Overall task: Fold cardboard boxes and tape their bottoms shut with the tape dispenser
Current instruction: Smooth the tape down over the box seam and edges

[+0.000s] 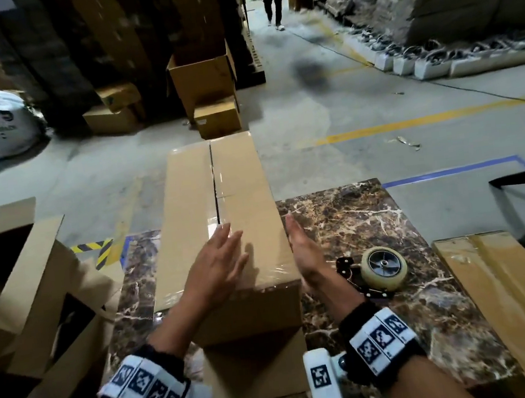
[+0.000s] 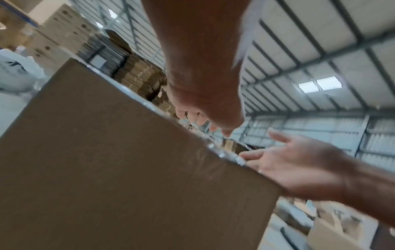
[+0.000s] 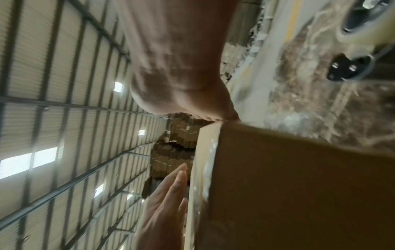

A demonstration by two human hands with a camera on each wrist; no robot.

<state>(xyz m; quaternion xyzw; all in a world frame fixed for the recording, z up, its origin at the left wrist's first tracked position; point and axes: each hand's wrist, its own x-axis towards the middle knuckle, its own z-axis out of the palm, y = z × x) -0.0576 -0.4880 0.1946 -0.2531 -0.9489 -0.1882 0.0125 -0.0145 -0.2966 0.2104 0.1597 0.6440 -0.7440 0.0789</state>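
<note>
left hand (image 1: 217,262): fingers straight and spread, lying flat on top of the long brown cardboard box (image 1: 238,201), palm down over the shiny clear tape near the box's close end. Not gripping anything.
right hand (image 1: 305,253): flat too, fingers straight and together, turned on edge along the box's right side wall. Actual contact is hard to call.
box: closed flaps up, seam running down the middle, sitting on the brown marble-pattern tabletop (image 1: 371,219) with its far end sticking out past the table edge.
tape dispenser (image 1: 375,271): black frame with a cream tape roll, lying on the table just right of the right hand, nobody holding it.
flat cardboard sheets (image 1: 510,285): stacked at the table's right edge.
open folded boxes (image 1: 18,275): piled on the left.
</note>
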